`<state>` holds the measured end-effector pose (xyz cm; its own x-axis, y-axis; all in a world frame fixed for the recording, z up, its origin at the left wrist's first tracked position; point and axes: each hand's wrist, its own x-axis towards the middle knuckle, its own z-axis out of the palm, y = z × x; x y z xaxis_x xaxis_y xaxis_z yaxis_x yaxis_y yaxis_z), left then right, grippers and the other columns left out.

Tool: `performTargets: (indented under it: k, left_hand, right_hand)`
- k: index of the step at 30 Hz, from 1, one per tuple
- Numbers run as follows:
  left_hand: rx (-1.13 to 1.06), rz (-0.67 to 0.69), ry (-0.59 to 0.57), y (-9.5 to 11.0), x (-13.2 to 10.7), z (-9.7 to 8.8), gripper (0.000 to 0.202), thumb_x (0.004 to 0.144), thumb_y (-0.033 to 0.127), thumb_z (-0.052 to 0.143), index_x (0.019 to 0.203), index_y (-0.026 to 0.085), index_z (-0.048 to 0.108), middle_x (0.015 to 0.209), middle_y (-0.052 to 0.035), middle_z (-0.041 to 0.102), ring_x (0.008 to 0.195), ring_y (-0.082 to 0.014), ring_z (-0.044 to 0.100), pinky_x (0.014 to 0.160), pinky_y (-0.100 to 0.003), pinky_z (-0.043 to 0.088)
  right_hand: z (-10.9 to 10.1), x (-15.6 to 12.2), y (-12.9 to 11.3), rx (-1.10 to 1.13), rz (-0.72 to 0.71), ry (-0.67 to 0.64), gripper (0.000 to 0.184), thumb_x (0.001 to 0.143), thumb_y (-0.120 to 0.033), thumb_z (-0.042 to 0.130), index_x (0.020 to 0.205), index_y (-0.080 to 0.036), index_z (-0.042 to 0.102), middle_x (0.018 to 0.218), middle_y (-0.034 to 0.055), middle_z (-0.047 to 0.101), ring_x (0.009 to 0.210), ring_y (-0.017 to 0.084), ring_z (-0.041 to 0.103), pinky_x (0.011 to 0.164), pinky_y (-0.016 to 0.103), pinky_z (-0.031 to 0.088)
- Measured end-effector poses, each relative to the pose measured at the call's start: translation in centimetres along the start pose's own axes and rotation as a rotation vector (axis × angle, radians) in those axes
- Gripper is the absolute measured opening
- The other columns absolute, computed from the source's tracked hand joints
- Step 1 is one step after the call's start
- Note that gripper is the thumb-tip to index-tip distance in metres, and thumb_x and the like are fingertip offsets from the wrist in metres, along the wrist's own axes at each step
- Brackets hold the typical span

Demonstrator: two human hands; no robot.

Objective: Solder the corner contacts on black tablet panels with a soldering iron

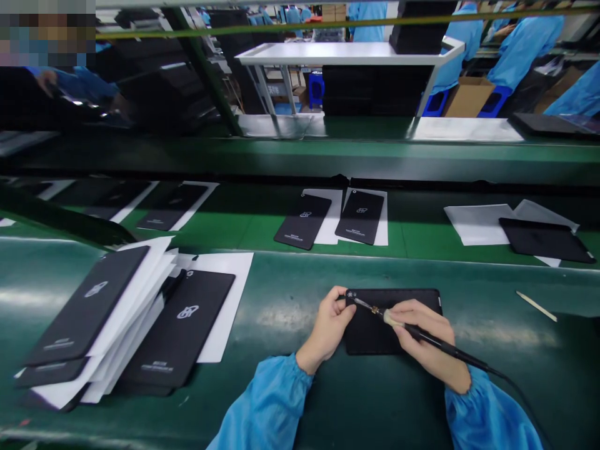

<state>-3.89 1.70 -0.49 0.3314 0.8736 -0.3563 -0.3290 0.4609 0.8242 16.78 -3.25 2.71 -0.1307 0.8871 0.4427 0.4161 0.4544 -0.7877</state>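
A black tablet back cover (375, 331) lies flat on the green bench in front of me. My left hand (330, 325) pinches its upper left corner between thumb and fingers. In my right hand (426, 340) is a soldering iron (415, 333), gripped like a pen, its cable trailing off to the lower right. The iron's metal tip points at the small round fitting (351, 294) in that same corner. Whether the tip touches it, I cannot tell. My right hand hides part of the cover's right side.
Stacked black covers (94, 300) interleaved with white sheets stand at left, beside more covers (182, 331). A thin pale stick (535, 306) lies at right. Behind runs a green conveyor (248, 219) carrying covers on paper. A green post (65, 215) slants in at left. People in blue work beyond.
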Motion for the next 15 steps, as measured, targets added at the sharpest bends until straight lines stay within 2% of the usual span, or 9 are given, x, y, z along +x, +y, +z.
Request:
performTargets:
  k: [6,12,15]
  left_hand:
    - [0.025,0.024,-0.014,0.2,-0.2,0.1,0.032,0.076,0.03,0.077,0.094,0.02,0.052,0.07,0.0006,0.072,0.057,-0.0125,0.065,0.056,-0.02,0.049]
    - [0.018,0.043,-0.016,0.1,-0.2,0.2,0.03,0.078,0.028,0.075,0.095,0.02,0.051,0.068,0.0018,0.071,0.055,-0.0104,0.063,0.057,-0.019,0.049]
    - [0.017,0.044,-0.018,0.2,-0.3,0.4,0.03,0.078,0.027,0.075,0.094,0.02,0.051,0.067,0.0019,0.071,0.054,-0.0096,0.062,0.056,-0.019,0.049]
  right_hand:
    - [0.2,0.0,0.0,0.021,-0.006,0.003,0.017,0.087,-0.011,0.062,0.099,-0.019,0.072,0.094,0.0096,0.071,0.085,0.019,0.07,0.075,0.031,0.058]
    - [-1.1,0.7,-0.5,0.021,0.02,0.077,0.013,0.087,-0.014,0.065,0.094,-0.021,0.073,0.087,0.0069,0.072,0.079,0.02,0.07,0.068,0.031,0.057]
    - [-1.5,1.4,-1.1,-0.003,0.016,0.038,0.013,0.087,-0.014,0.065,0.094,-0.021,0.074,0.086,0.006,0.072,0.078,0.019,0.07,0.069,0.031,0.057]
